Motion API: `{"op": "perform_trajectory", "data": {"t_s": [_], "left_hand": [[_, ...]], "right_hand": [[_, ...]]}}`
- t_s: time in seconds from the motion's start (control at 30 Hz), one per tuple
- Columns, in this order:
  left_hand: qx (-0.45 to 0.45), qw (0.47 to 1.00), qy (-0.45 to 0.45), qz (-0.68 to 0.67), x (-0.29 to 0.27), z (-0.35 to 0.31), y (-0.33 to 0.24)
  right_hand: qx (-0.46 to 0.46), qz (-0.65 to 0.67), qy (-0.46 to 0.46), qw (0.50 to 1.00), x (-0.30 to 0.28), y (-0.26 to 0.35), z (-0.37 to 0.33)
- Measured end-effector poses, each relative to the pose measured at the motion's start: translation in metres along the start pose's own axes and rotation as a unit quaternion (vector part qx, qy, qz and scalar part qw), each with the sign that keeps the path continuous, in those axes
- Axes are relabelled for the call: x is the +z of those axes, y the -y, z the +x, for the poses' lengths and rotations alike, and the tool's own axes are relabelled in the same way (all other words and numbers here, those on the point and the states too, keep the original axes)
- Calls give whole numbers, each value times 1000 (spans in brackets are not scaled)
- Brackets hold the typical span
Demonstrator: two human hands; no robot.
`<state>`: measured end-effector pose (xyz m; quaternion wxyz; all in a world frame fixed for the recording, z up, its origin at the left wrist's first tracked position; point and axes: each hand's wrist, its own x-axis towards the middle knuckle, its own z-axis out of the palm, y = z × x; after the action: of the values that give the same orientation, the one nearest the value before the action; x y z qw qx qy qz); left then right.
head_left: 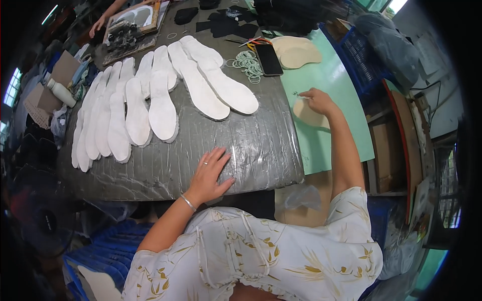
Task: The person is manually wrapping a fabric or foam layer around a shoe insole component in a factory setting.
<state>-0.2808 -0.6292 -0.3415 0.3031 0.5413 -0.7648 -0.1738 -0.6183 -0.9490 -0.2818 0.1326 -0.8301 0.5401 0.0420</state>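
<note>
My left hand (210, 173) lies flat on the grey plastic-covered table (251, 170), fingers spread, holding nothing. Off to the right, my right hand (317, 101) is closed at the upper edge of a beige insole piece (307, 114) over a green board (346, 120). Its index finger points left; the thumb is mostly hidden. White fleecy insoles (163, 113) lie in an overlapping row across the table's left and middle. Of these, the pair nearest my right hand (233, 93) rests at the row's right end.
Pale green rubber bands (247, 64) and a black phone (269, 60) lie near the board. More beige pieces (298, 52) are stacked beyond. Dark fabric pieces (226, 25) cover the far table. A blue crate (108, 251) stands lower left. Another person's hand (96, 26) shows far left.
</note>
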Motion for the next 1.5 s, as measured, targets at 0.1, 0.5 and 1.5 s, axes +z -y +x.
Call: {"op": "perform_trajectory", "data": {"t_s": [0.1, 0.5, 1.5], "left_hand": [[-6, 1000, 8, 0, -3, 3, -3], [-9, 991, -113, 71, -9, 51, 21], [58, 961, -31, 269, -66, 75, 85]], "right_hand": [[-121, -16, -195, 973, 24, 18, 7], [56, 345, -81, 933, 63, 125, 7], [-57, 198, -30, 978, 42, 103, -20]]}}
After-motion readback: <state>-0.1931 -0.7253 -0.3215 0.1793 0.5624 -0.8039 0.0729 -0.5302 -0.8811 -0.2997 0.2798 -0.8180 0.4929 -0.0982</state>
